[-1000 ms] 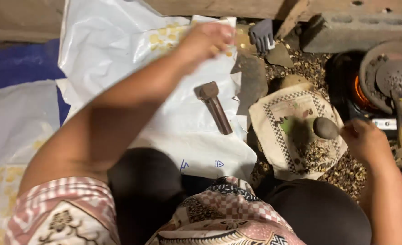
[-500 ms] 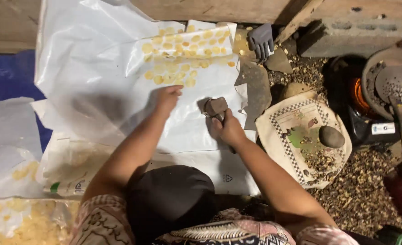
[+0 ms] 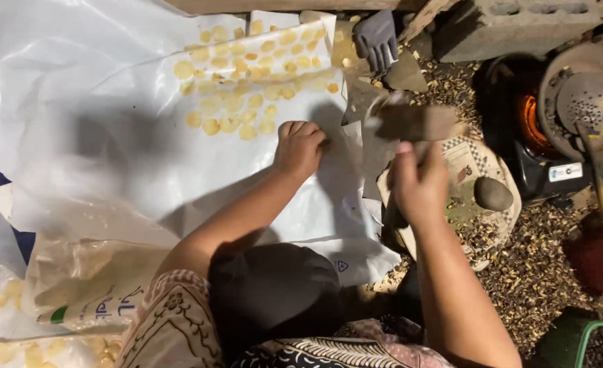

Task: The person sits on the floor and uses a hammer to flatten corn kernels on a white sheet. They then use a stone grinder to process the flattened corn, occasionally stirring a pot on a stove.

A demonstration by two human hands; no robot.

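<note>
Gripping a wooden mallet (image 3: 414, 123) by its handle, the right hand (image 3: 419, 185) had its fingers wrapped fully shut around the shaft, the blurred head raised above the sheet's (image 3: 145, 157) right edge. The left hand (image 3: 300, 146) lay knuckles-up on the white plastic sheet with its fingers curled under; whether they pinched anything small beneath them could not be told. Just up and left of that hand lay a scatter of flat yellow discs (image 3: 247, 88), spread apart in loose rows on the sheet. To the right sat a woven tray (image 3: 499, 218) with a smooth stone (image 3: 493, 193) on it, husks (image 3: 519, 272) strewn around, and a stove (image 3: 519, 116) glowing orange beyond.

Judging from this, flattening was the step in hand. Doing it well would mean bringing the mallet's face down flat rather than on an edge, keeping the left fingertips tucked clear of the landing spot, holding the sheet taut so it would not slide, and setting each new disc apart from its neighbours so none overlapped.
</note>
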